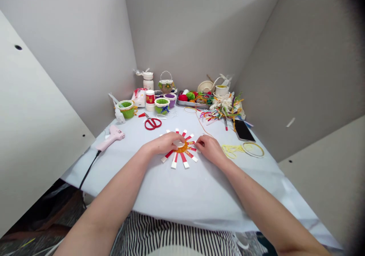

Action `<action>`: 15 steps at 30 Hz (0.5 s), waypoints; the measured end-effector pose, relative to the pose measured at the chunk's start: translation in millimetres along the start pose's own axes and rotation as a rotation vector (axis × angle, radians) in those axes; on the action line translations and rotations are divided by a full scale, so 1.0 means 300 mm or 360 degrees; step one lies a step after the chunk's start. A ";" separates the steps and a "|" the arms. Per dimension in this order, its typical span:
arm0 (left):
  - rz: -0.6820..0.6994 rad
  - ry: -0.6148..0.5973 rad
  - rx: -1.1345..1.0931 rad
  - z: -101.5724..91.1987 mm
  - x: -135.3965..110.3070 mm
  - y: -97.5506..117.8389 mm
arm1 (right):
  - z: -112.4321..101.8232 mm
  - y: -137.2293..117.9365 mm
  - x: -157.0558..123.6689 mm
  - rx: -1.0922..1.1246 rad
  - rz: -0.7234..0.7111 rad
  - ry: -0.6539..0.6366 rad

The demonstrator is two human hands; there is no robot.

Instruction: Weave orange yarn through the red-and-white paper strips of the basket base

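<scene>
My left hand (165, 143) pressed down on the middle of a starburst of red-and-white paper strips (182, 159) on the counter (182, 189), steadying it, while my narrowed right hand (209, 149) worked beside its orange centre (184, 147), any grip hidden.

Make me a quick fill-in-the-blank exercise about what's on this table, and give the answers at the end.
The left hand rests on a starburst of ____ and white strips.
The pink hot glue gun has a ____ cord.
The smartphone lies with its screen facing ____.
Balls of yarn sit in a metal ____.
Answers: red; black; up; tray.
</scene>
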State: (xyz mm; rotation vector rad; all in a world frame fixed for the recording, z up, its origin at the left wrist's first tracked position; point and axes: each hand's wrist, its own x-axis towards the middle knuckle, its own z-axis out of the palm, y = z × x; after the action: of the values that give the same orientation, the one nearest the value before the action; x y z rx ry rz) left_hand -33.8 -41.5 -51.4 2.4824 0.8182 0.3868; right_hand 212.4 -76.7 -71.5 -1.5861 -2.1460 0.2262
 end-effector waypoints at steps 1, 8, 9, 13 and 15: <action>0.0002 0.0005 0.0009 -0.001 0.000 0.006 | 0.009 0.004 -0.002 0.0018 -0.0004 -0.0006; -0.0031 0.0209 0.0050 0.015 0.010 0.071 | 0.030 0.012 -0.020 0.0130 0.0040 -0.0009; -0.0065 0.0261 0.0050 0.022 0.011 0.075 | 0.030 0.009 -0.020 0.0135 0.0043 -0.0005; -0.0256 0.0278 0.0157 0.044 0.014 0.075 | 0.029 -0.001 -0.019 0.0160 0.0066 -0.0011; -0.0264 0.0224 0.0199 0.043 0.014 0.073 | 0.025 -0.001 -0.023 0.0188 0.0043 -0.0007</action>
State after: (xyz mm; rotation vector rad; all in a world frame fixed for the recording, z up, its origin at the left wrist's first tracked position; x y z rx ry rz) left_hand -14.9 -58.9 -50.1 2.4987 1.1283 0.4680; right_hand 210.3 -82.2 -79.8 -1.5495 -2.0751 0.3582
